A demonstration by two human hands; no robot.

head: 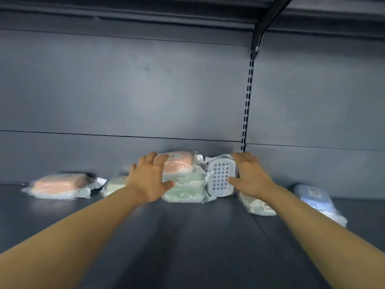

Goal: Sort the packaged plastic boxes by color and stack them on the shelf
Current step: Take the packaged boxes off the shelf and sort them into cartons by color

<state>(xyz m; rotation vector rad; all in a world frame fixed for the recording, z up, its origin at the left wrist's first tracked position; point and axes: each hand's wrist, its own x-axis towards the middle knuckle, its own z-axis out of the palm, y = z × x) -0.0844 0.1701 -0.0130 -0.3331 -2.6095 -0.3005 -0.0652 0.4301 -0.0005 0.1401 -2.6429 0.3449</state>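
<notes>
A stack stands at the back of the dark shelf [187,236]: a pink packaged box [179,163] on top of two green packaged boxes [184,189]. My left hand [149,180] reaches onto the stack's left side with spread fingers, touching the pink box. My right hand [248,176] grips a white packaged box with a grid of holes [220,177], held upright on its edge against the stack's right side. Another pink packaged box [59,185] lies at the left, a green one [115,183] sits behind my left wrist, and a blue one [318,202] lies at the right.
A pale package [256,205] lies under my right wrist. The grey back panel [145,90] rises behind the boxes, with a slotted upright [246,105] right of centre. An upper shelf [145,9] hangs overhead.
</notes>
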